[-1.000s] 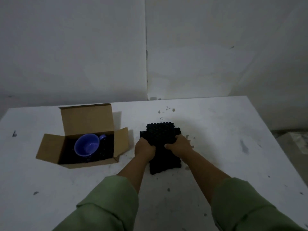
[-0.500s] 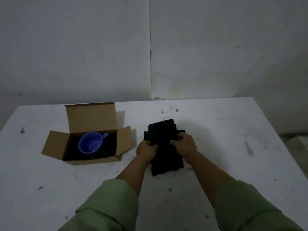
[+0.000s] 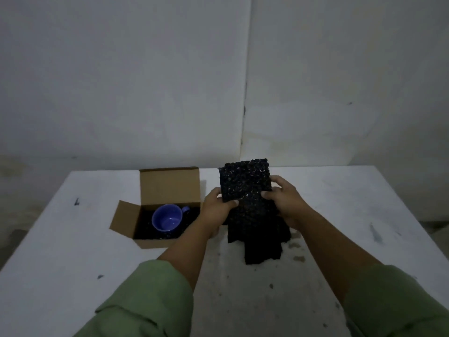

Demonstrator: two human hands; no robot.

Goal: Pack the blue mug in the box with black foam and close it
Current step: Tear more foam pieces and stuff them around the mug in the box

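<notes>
The blue mug (image 3: 167, 220) lies inside an open cardboard box (image 3: 170, 186), on black foam lining, with its handle toward the back right. The box's flaps stand open. To the right of the box I hold a sheet of bumpy black foam (image 3: 246, 183) upright above the table. My left hand (image 3: 217, 209) grips its left edge and my right hand (image 3: 285, 203) grips its right edge. More black foam (image 3: 261, 244) hangs or lies below the raised sheet, down to the table.
The white table (image 3: 73, 251) carries dark scuffs and small crumbs near the foam. A bare white wall stands behind it. The table's right edge runs along the far right of the view.
Both hands have lifted the black foam off the table and tipped it upright. The box and mug have not moved.
</notes>
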